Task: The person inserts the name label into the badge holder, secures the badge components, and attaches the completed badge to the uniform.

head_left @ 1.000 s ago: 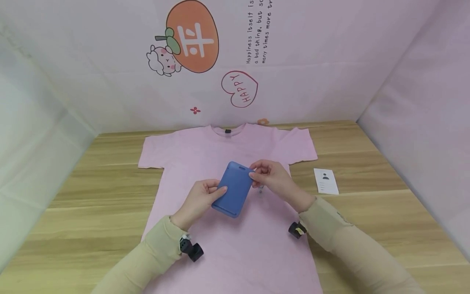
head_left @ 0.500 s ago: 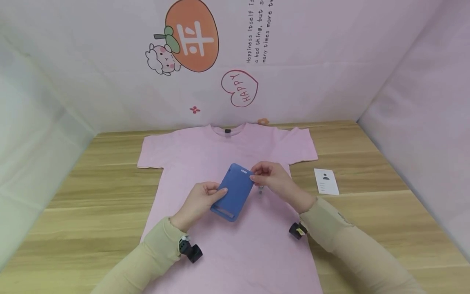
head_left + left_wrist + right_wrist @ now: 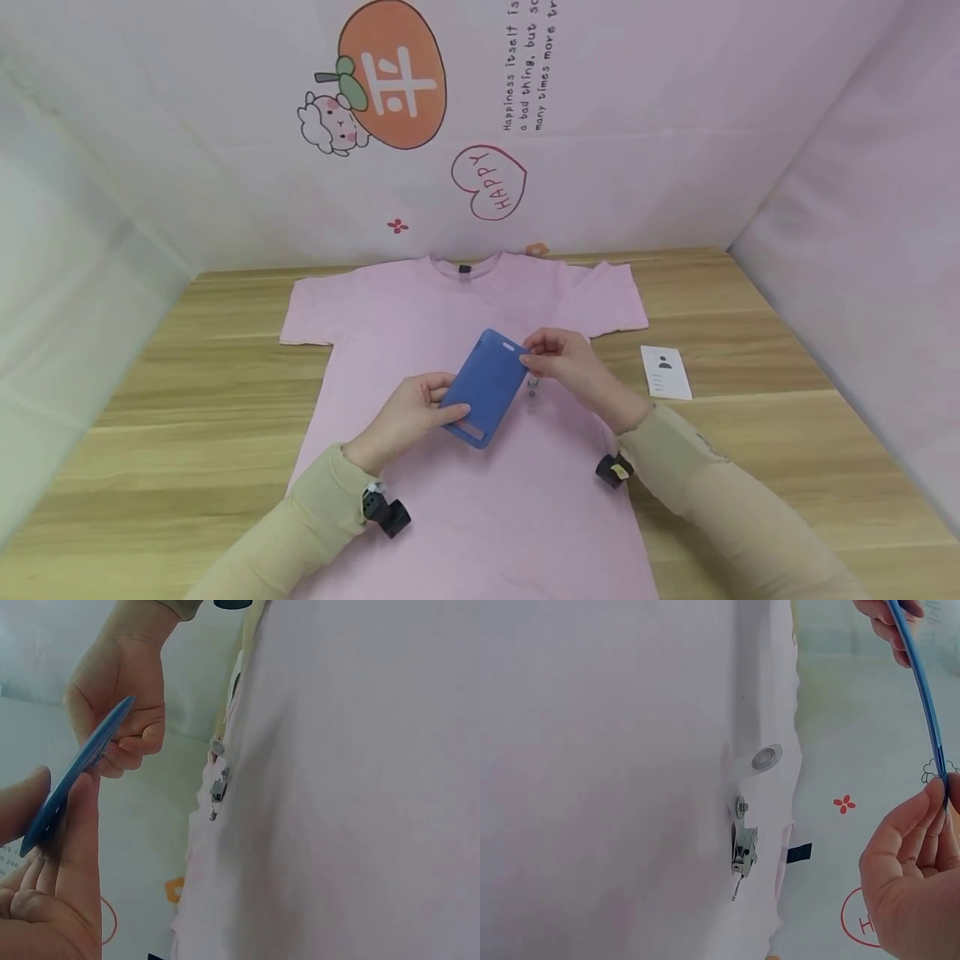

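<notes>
- so from my remote seat: both hands are up over the pink t-shirt [image 3: 465,333], which lies flat on the wooden table [image 3: 750,433], collar away from the person.
- the blue card holder [image 3: 483,387] hangs in the air above the shirt's chest area, tilted, not touching the fabric as far as i can tell.
- left hand [image 3: 412,417] pinches the holder's lower end, thumb on the upper face, fingers underneath. right hand [image 3: 558,358] pinches the top corner by the slot [image 3: 507,347]. two-end grip looks like it's there to keep the thin sleeve steady, just my read.
- in the right wrist view the holder [image 3: 922,705] shows edge-on and slightly bowed, so it's pretty flexy.
- as a container: i can't tell if anything's inside it. there's a cutout [image 3: 471,430] near the lower end, nothing visibly poking out.
- a small metal clip [image 3: 742,847] on a clear strap with a snap [image 3: 765,757] lies on the shirt just under the right hand, not attached to the holder.
- a white id card [image 3: 666,371] sits on the table off the shirt's right side, below the sleeve, well apart from the holder.
</notes>
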Demonstrator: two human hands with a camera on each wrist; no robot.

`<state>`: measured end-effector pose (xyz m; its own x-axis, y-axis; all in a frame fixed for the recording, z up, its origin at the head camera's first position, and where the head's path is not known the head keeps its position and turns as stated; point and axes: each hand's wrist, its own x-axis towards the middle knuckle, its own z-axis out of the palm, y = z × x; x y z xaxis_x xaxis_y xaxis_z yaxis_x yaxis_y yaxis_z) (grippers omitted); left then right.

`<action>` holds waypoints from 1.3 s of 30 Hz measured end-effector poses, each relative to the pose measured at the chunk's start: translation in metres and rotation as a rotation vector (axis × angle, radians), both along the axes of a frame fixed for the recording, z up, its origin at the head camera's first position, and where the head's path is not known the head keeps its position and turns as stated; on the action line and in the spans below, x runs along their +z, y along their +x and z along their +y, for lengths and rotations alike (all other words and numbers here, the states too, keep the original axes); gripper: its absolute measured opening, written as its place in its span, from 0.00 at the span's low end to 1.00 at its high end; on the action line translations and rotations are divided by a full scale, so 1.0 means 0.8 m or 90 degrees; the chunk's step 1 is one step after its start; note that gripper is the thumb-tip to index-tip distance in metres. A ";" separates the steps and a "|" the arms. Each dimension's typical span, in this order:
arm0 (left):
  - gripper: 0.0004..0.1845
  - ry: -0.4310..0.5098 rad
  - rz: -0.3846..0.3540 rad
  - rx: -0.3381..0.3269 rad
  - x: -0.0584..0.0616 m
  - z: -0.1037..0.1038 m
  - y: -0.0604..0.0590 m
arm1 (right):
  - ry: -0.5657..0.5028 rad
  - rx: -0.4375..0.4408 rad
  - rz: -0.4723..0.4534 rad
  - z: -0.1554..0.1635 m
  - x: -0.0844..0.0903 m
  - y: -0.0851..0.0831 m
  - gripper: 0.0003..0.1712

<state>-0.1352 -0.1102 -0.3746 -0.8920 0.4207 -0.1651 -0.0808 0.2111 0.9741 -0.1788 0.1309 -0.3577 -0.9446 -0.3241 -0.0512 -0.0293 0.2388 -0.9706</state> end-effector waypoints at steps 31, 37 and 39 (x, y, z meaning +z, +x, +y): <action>0.22 0.016 0.009 0.001 0.002 0.004 0.004 | -0.077 -0.038 -0.080 0.013 -0.001 -0.004 0.04; 0.18 0.028 0.012 -0.016 0.000 0.002 0.005 | -0.094 -0.055 -0.087 0.021 0.000 -0.006 0.04; 0.17 0.032 0.008 -0.017 -0.001 0.001 0.005 | -0.099 -0.053 -0.091 0.023 -0.001 -0.007 0.04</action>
